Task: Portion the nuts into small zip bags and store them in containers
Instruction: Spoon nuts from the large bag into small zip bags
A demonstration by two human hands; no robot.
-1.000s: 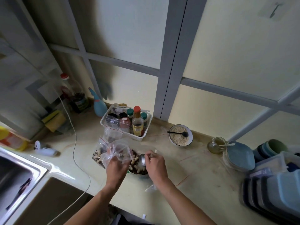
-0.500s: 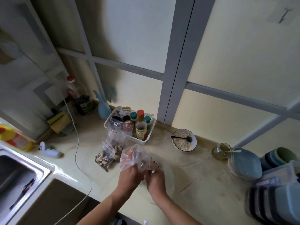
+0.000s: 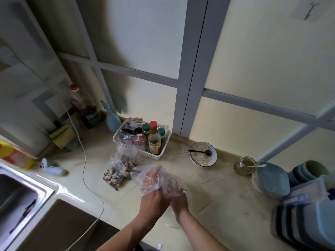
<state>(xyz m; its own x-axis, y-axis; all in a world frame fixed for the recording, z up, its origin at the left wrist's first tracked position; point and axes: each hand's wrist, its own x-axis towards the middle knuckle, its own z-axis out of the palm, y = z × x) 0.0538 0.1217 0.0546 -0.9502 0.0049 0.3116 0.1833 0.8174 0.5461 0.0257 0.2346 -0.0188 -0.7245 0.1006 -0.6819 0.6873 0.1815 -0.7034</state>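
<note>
A clear zip bag point(image 3: 157, 180) is gripped by both hands, left point(image 3: 154, 200) and right point(image 3: 178, 201), above the counter point(image 3: 226, 205); filled nut bags point(image 3: 116, 172) are seen alongside.

Home kitchen here: steel sink point(image 3: 20, 194) set in pale counter point(image 3: 226, 201), white basket of sauce bottles point(image 3: 164, 147) by wall, sponge point(image 3: 62, 134), oat bowl with spoon point(image 3: 203, 156), stacked plastic containers point(image 3: 308, 220) at right.

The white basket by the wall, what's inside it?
The white basket holds upright bottles: a tall red-capped bottle of dark liquid and green-capped ones. A clear zip bag drapes over its front-left corner, hiding what sits behind it; the basket's floor is covered too.
</note>
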